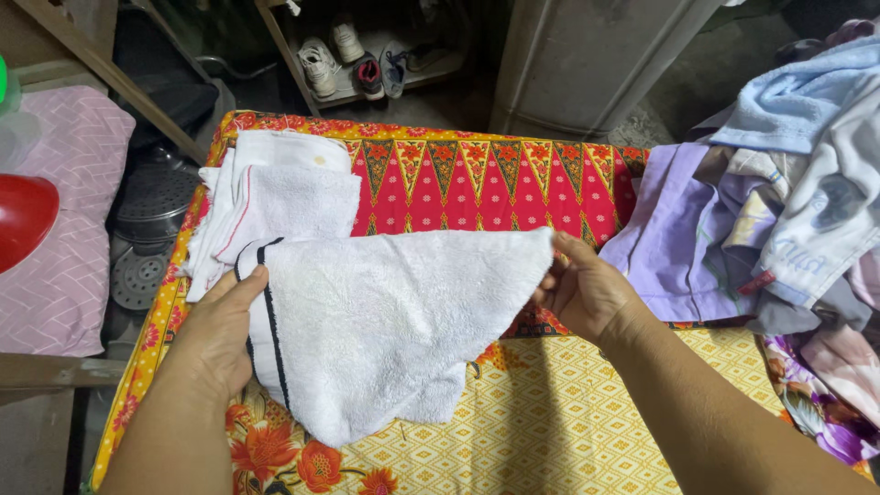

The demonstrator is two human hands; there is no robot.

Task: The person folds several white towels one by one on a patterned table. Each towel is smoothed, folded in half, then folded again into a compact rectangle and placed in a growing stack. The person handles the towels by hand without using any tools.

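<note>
A white terry towel (pixel 385 321) with a thin dark stripe along its left edge is stretched between my two hands above the patterned cloth. My left hand (pixel 220 325) grips its striped left edge. My right hand (pixel 587 289) pinches the towel's far right corner, lifted a little. The towel's lower part hangs down onto the yellow part of the table cover. Behind it, at the back left, lies a stack of folded white towels (pixel 275 197).
The table is covered by a red, yellow and orange patterned cloth (pixel 477 174). A heap of unfolded laundry (pixel 779 211) in purple, blue and grey lies at the right. Pink quilted cushion (pixel 64 229) and red bowl (pixel 23 215) at left; shoes (pixel 353 60) on a rack behind.
</note>
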